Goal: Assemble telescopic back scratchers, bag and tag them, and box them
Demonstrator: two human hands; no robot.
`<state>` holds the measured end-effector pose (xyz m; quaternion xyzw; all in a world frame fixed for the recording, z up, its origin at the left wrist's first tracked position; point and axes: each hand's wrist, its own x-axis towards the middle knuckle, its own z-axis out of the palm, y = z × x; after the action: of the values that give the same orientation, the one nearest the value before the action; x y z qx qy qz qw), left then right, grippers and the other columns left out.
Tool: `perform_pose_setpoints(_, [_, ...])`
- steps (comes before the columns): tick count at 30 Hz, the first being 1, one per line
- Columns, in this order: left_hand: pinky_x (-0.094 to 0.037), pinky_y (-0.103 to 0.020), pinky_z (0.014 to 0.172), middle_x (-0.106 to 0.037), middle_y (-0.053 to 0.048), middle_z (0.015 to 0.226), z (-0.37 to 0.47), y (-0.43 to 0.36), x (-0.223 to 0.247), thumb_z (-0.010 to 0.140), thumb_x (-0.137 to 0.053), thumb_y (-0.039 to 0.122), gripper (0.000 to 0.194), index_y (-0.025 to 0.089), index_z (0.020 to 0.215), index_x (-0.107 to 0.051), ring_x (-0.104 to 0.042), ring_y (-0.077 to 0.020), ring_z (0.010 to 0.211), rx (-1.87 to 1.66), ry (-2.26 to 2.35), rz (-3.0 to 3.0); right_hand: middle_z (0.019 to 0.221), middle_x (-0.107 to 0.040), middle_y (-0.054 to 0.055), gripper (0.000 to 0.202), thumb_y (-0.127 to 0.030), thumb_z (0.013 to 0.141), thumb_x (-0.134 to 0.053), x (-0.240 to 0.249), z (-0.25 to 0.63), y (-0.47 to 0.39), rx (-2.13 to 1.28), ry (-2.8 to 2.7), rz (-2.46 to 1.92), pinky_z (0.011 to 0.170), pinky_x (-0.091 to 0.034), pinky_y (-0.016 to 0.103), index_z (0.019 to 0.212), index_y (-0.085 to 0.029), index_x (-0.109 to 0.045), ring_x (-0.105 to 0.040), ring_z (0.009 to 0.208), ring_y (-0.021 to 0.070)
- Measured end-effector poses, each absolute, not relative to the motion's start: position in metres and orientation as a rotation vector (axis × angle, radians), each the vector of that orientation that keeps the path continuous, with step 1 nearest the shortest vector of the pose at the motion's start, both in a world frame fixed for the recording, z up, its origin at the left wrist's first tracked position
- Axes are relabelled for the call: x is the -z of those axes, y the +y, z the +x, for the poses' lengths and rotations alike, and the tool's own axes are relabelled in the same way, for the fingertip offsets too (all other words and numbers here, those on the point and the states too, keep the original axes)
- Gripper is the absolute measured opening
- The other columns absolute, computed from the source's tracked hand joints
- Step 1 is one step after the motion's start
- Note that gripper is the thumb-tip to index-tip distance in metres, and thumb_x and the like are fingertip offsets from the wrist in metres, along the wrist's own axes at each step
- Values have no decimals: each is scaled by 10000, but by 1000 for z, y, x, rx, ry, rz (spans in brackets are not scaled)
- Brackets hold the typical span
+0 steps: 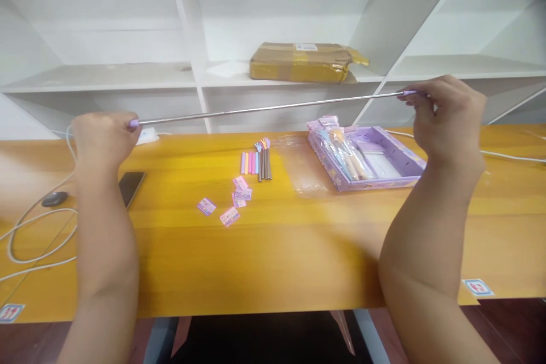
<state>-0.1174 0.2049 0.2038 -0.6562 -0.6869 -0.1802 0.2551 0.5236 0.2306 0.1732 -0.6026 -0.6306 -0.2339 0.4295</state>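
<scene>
A telescopic back scratcher (273, 107) is stretched out long above the table, its thin metal rod tilting slightly up to the right. My left hand (104, 133) is closed round its purple handle at the left end. At the other end, the fingers of my right hand (452, 108) pinch the purple tip, mostly hidden by them. Below the rod lie several short metal rods with small hand-shaped heads (264, 162), beside a row of coloured handles (249, 163). Several small printed cards (229, 216) are scattered in front of these.
A purple tray box (384, 184) holds bagged back scratchers (341, 151) at the right. Clear plastic film (302, 173) lies beside it. A phone (131, 186), a black mouse (54, 199) and white cables (38, 259) are at the left. A taped carton (298, 62) sits on the shelf.
</scene>
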Motion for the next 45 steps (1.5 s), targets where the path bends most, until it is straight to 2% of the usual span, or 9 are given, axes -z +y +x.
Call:
perform_pose_setpoints(11, [-192, -316, 646, -262, 12, 672, -111, 202, -205, 1006, -513, 245, 303, 219, 710, -453, -213, -199, 687, 401, -1911, -1796, 1053, -843, 147, 251, -57, 1032, -632, -172, 520, 227, 626, -1635, -1376, 873, -565, 329, 1012, -212, -829, -783, 945, 197])
perform_pose_setpoints(15, [-189, -319, 643, -232, 8, 671, -107, 202, -205, 1003, -504, 246, 276, 219, 735, -566, -193, -207, 689, 343, -1907, -1767, 1067, -838, 130, 213, -133, 1033, -618, -172, 507, 228, 582, -1661, -1351, 896, -553, 346, 967, -247, -786, -766, 968, 210])
perform_pose_setpoints(18, [-195, -323, 643, -296, 1, 672, -93, 203, -205, 999, -523, 273, 253, 212, 806, -675, -191, -205, 686, 255, -1898, -1781, 1058, -822, 124, 214, -233, 1079, -570, -172, 490, 230, 564, -1757, -1264, 917, -535, 363, 982, -268, -757, -723, 988, 219])
perform_pose_setpoints(20, [-212, -332, 645, -415, -15, 683, -79, 203, -205, 1010, -518, 284, 264, 208, 879, -734, -245, -206, 674, 180, -1899, -1800, 1062, -813, 120, 253, -269, 1118, -516, -171, 473, 231, 580, -1833, -1186, 910, -514, 376, 1020, -278, -749, -689, 994, 228])
perform_pose_setpoints(24, [-281, -361, 677, -639, -79, 749, -44, 200, -196, 1062, -475, 314, 350, 202, 943, -785, -551, -248, 726, 87, -1884, -1811, 1039, -788, 85, 300, -232, 1153, -448, -163, 429, 227, 609, -1953, -1070, 854, -478, 395, 1114, -298, -738, -637, 962, 245])
perform_pose_setpoints(28, [-291, -373, 669, -666, -102, 718, -12, 192, -183, 1061, -449, 298, 375, 216, 892, -774, -661, -291, 735, 69, -1791, -1925, 1014, -758, 69, 396, -106, 1124, -406, -152, 380, 216, 625, -2081, -971, 801, -471, 387, 1233, -296, -736, -625, 932, 237])
perform_pose_setpoints(32, [-255, -372, 634, -559, -78, 600, -3, 182, -179, 1007, -466, 260, 337, 217, 754, -684, -563, -253, 604, 197, -1685, -1952, 1005, -749, 69, 461, -39, 1081, -414, -150, 357, 201, 691, -2030, -968, 765, -468, 395, 1279, -298, -739, -607, 888, 233])
perform_pose_setpoints(36, [-202, -361, 597, -433, -32, 540, 1, 167, -178, 985, -460, 252, 322, 226, 691, -589, -381, -193, 528, 316, -1596, -1933, 1015, -755, 63, 430, -81, 1102, -458, -156, 347, 181, 697, -2067, -951, 765, -460, 405, 1336, -330, -718, -606, 876, 233])
perform_pose_setpoints(45, [-128, -360, 560, -407, -12, 529, 28, 141, -165, 935, -488, 119, 303, 218, 650, -512, -202, -155, 489, 296, -1443, -2032, 960, -763, 47, 377, -68, 1126, -451, -147, 304, 161, 604, -2250, -707, 733, -422, 399, 1259, -292, -724, -604, 825, 220])
